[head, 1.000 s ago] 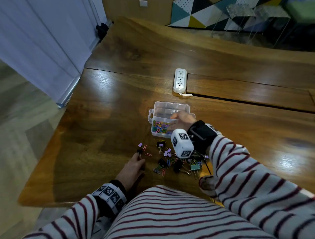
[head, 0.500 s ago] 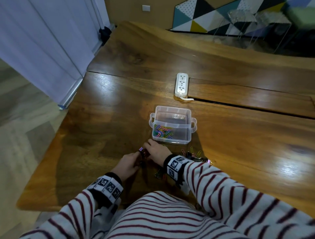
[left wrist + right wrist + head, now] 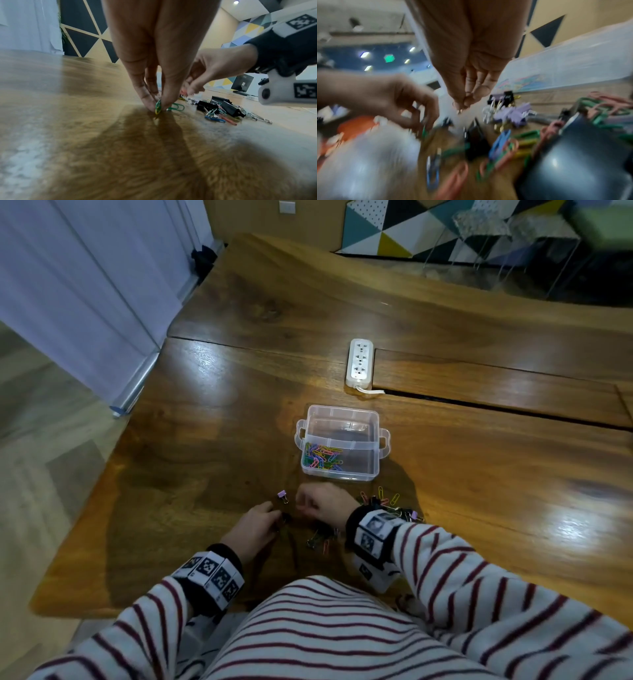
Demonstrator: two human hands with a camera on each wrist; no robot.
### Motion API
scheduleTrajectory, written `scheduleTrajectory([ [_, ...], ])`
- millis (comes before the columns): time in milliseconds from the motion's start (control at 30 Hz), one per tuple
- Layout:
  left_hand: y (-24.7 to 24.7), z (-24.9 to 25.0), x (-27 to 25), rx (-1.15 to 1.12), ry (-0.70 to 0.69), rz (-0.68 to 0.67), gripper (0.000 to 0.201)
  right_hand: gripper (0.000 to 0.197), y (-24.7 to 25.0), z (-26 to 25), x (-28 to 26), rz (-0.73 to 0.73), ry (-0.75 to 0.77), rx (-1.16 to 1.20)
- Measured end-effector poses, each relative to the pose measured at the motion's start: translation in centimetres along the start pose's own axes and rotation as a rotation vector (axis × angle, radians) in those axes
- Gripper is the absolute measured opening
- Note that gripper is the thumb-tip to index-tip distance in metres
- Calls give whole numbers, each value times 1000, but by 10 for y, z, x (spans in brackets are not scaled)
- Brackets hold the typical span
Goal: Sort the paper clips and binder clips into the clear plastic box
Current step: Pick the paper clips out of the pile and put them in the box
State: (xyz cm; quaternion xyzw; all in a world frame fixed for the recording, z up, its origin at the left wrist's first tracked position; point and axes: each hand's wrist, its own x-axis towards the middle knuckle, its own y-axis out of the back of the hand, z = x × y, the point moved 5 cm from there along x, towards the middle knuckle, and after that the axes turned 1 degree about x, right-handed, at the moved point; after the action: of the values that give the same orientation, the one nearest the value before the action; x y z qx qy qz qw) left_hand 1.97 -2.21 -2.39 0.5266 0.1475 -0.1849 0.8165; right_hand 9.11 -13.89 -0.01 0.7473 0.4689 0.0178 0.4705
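Head view: clear plastic box sits open on the wooden surface, coloured paper clips in its near compartment. Both hands work the loose pile just in front of it; a lilac binder clip lies apart, left of the right hand.

Left wrist view only: left hand grip pinches a green-yellow paper clip on edge against the surface; black binder clips lie nearby.

Right wrist view, blurred: fingertips pressed together; contents cannot be told.
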Motion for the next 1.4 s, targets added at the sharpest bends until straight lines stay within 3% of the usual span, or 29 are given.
scheduleTrajectory([
  [133, 2, -2, -3, -46, -13, -45, 24, 13, 57, 33, -13, 488, -65, 435],
  [200, 8, -1, -2, -138, -19, -53, 19, 11, 71, 54, -13, 563, -163, 496],
  [300, 33, 10, 6, -332, -24, 8, 14, 16, 66, 65, -8, 434, -189, 339],
  [433, 79, 37, 38, -454, -93, 157, 13, 20, 53, 50, -20, 485, -37, 76],
  [533, 96, 56, 72, -478, -150, 243, 12, 16, 34, 41, -26, 321, 10, 17],
  [733, 78, 71, 113, -202, -129, 68, 22, 19, 25, 53, -35, 250, -28, -41],
  [900, 54, 69, 67, -49, -356, 316, 29, 18, 23, 72, -49, 254, -12, -19],
  [1033, 13, 60, 50, 193, -306, 145, 48, 24, 12, 73, -54, 177, -25, -121],
  [1200, 12, 60, 55, 283, -309, 143, 44, 53, 0, 60, -47, 56, -84, -310],
  [1400, 12, 44, 40, 329, -291, 67, 39, 40, 0, 56, -46, 89, -79, -337],
])
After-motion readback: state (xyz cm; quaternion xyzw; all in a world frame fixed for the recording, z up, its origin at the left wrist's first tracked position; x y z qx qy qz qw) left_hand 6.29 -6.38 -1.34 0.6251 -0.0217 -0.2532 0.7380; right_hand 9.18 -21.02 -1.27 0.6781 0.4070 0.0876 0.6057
